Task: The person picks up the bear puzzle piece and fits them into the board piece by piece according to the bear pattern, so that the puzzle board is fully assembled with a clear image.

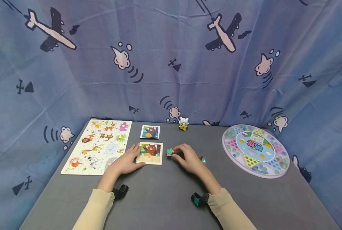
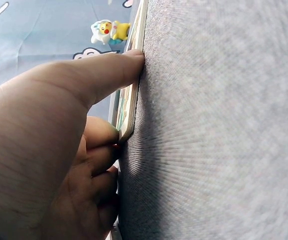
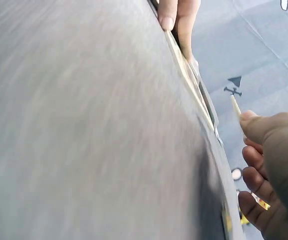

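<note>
My right hand [image 1: 189, 158] pinches a small jigsaw piece [image 1: 170, 152], green and orange, between thumb and fingers, just right of a wooden puzzle board [image 1: 149, 161]. In the right wrist view that piece [image 3: 236, 106] appears edge-on, tilted above the table. On the board a brown bear picture fills the upper part; bare wood shows below. My left hand [image 1: 126, 161] rests at the board's near left corner, its thumb [image 2: 134, 61] against the front edge and fingers along the left side. More puzzle pieces [image 1: 203, 160] lie partly hidden behind my right wrist.
A bear picture card [image 1: 149, 132] lies behind the board. To the left is a large animal peg puzzle [image 1: 84, 159], partly under my left hand. A small yellow-and-white figurine [image 1: 183, 124] stands at the back, and a round game board [image 1: 255, 147] lies at right.
</note>
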